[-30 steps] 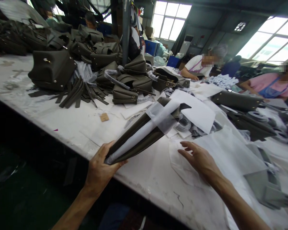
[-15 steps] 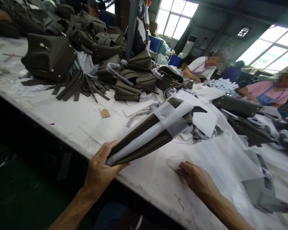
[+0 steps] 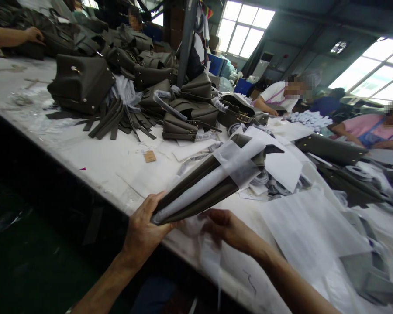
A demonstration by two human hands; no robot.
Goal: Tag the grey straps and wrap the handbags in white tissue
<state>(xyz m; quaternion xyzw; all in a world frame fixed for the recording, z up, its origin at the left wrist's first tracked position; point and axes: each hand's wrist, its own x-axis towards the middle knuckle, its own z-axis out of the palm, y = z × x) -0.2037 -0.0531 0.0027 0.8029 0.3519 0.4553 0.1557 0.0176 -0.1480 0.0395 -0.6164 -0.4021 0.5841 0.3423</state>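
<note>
A dark olive bag (image 3: 196, 187) with white padding along its middle slants up and right over the table's front edge. My left hand (image 3: 149, 224) grips its near, lower end, thumb on one side and fingers on the other. A translucent wrapping sheet (image 3: 237, 159) crosses the bag's far end, where a dark pointed strap sticks out. Just right of the bag's near end, my right hand (image 3: 221, 226) pinches a thin translucent white sheet (image 3: 209, 257), which hangs down past the table edge. Its fingertips are blurred.
Dark bags (image 3: 81, 83) and loose straps (image 3: 113, 120) are heaped along the back of the white table (image 3: 105, 163). A brown tag (image 3: 149, 156) lies nearer. Translucent sheets (image 3: 311, 226) and grey pieces cover the right side. Other people work across the table; another person's hand (image 3: 34, 35) touches bags at far left.
My right hand has moved left to beside the bag's near end, bringing the thin sheet along. The view has shifted slightly. Another person's hand has come further in at the upper left.
</note>
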